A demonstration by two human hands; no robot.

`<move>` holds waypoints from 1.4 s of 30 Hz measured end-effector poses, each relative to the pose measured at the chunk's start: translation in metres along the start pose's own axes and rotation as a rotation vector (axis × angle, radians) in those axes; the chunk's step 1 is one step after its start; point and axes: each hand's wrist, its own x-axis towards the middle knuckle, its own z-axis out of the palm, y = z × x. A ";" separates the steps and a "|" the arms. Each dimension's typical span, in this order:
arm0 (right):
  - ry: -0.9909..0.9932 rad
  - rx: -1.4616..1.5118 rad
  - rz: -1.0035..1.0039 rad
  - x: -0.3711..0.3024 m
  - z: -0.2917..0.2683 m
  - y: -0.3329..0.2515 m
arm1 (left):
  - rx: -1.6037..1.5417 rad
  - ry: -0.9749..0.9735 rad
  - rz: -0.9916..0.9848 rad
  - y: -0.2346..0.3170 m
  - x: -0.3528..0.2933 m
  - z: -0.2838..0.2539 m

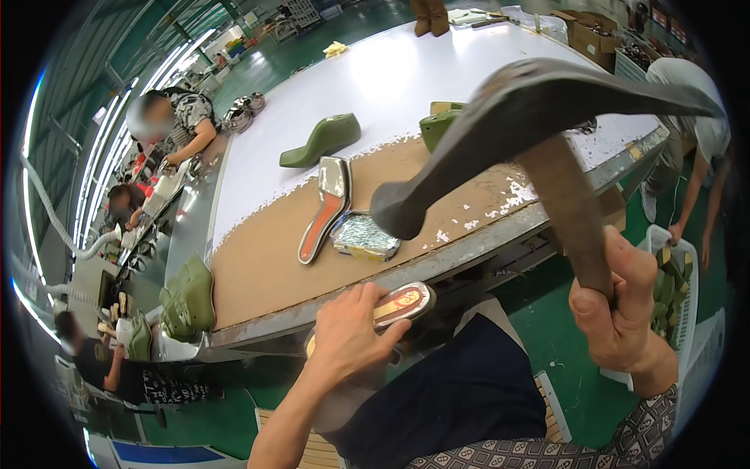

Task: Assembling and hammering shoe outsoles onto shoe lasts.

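My left hand (351, 332) grips a shoe last (406, 302) at the near table edge, its sole side up with a red-brown and cream middle inside a pale rim. In my right hand (621, 313) is the wooden handle of a shoemaker's hammer (566, 207). The hammer's dark head is raised above the table and hides part of it. Beyond my left hand lie a similar last with an orange middle (322, 223) and a small block in shiny, crumpled wrapping (365, 236). A green shoe last (320, 142) lies farther back; another green last (440, 129) is partly hidden by the hammer.
The table (262, 273) has a worn brown near strip and a metal edge. Several green lasts (187, 297) are piled at its left corner. Brown boots (430, 17) stand at the far edge. On the right, a person (687, 94) bends beside a white crate (687, 328). Other people sit at the left.
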 end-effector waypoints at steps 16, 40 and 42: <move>-0.645 -0.460 0.277 -0.022 0.014 0.013 | 0.023 0.034 0.075 0.000 0.003 0.003; -0.521 -0.193 0.465 -0.028 0.024 0.016 | -0.035 0.004 -0.029 -0.004 -0.003 0.005; -0.497 -0.200 0.455 -0.017 0.019 0.012 | -0.002 0.010 -0.026 -0.004 -0.003 0.007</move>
